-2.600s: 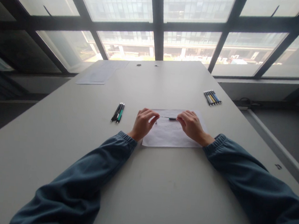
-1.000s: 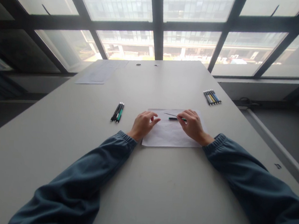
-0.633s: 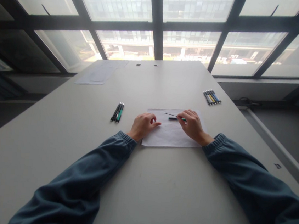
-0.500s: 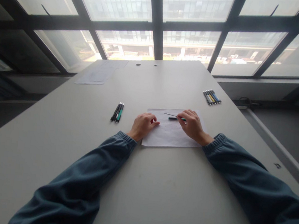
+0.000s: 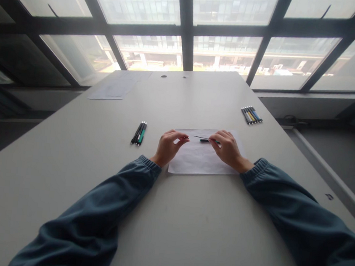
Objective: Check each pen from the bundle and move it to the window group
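Note:
My right hand (image 5: 227, 149) pinches a thin dark pen refill (image 5: 200, 137), which points left over the white paper (image 5: 201, 161). Below it, a dark green pen barrel (image 5: 204, 140) lies on the sheet, its right end partly covered by my right hand. My left hand (image 5: 169, 146) is over the paper's left edge, thumb and forefinger pressed together. A tiny dark bit shows at those fingertips, too small to name. The refill's free tip is a short way from my left fingertips, not touching them.
Several black and green pens (image 5: 138, 133) lie side by side to the left. A row of pens in mixed colours (image 5: 251, 115) is at the right edge of the white table (image 5: 168, 221). More paper sheets (image 5: 112, 86) lie at the far left, near the windows.
My left thumb and forefinger have come together into a pinch and straightened toward the refill. The refill has shifted very slightly left and down; my right hand is nearly still.

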### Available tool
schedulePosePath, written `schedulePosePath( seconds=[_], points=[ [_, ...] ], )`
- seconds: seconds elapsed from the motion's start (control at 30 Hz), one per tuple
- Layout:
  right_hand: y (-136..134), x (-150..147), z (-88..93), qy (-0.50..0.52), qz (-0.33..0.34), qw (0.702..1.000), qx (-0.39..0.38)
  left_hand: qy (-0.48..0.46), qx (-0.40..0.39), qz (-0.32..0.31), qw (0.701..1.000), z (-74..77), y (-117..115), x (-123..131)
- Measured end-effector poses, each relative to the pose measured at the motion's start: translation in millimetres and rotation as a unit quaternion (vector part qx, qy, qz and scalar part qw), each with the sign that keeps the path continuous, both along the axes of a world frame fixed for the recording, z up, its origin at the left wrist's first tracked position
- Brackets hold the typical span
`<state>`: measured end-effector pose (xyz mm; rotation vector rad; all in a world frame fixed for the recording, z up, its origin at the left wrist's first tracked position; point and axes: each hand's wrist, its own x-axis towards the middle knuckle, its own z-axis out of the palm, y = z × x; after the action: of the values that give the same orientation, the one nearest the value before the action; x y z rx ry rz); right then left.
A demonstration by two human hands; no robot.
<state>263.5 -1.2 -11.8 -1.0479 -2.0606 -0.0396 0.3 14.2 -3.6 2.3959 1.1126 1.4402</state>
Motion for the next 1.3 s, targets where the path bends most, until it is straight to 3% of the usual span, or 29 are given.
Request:
schedulePosePath(
  seconds=[0.27, 0.77, 1.3],
  points=[
    [-1.8, -2.3, 3.2, 0.005, 0.051, 0.998, 0.022, -0.016, 0.027, -0.017, 0.999, 3.4, -3.1, 2.0],
    [-1.5, -3.1, 3.8, -0.015, 0.081, 0.995, 0.054, -0.005, 0.015, -0.064, 0.998, 3.8, -4.2, 2.4],
    [-4.8, -3.6, 8.2, -0.024, 0.096, 0.995, -0.005, 0.084, 0.012, -0.091, 0.992, 1.5, -2.5, 2.7]
  ],
)
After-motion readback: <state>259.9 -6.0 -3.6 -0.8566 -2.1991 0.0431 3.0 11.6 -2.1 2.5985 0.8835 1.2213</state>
